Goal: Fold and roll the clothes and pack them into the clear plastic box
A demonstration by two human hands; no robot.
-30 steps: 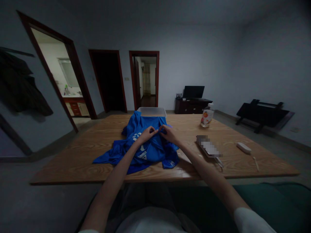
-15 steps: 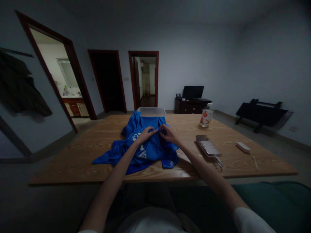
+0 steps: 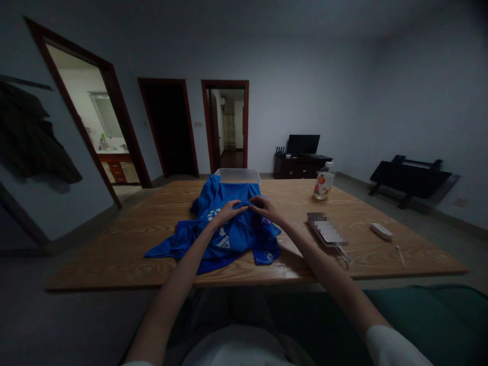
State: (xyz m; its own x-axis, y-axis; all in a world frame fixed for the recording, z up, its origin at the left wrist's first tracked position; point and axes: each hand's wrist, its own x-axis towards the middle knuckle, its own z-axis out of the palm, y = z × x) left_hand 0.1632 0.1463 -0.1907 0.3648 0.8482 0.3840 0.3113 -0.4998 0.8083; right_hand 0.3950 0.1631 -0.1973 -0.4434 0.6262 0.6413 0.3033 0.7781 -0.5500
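A crumpled blue cloth garment point(image 3: 236, 236) with white print lies spread over the front middle of the table. Its far part reaches up to a clear plastic box point(image 3: 244, 176). My left hand point(image 3: 231, 210) is pinched on a raised fold of the garment near its middle. Right beside it, my right hand point(image 3: 263, 207) pinches the same fold, thumb and fingertips together. The two hands' fingertips nearly meet. Something small and purple shows by my right hand, too indistinct to name.
On the wooden table point(image 3: 152, 213), a drink bottle point(image 3: 323, 184) stands at the far right. Nearer lie a phone point(image 3: 324, 231), partly blurred out, a white oblong case point(image 3: 381, 232) and a thin pale stick point(image 3: 400, 256). A green seat point(image 3: 430, 315) is below the table's right edge.
My right hand's fingers have shifted slightly and flattened over the fold. The left hand and the garment stay almost in place.
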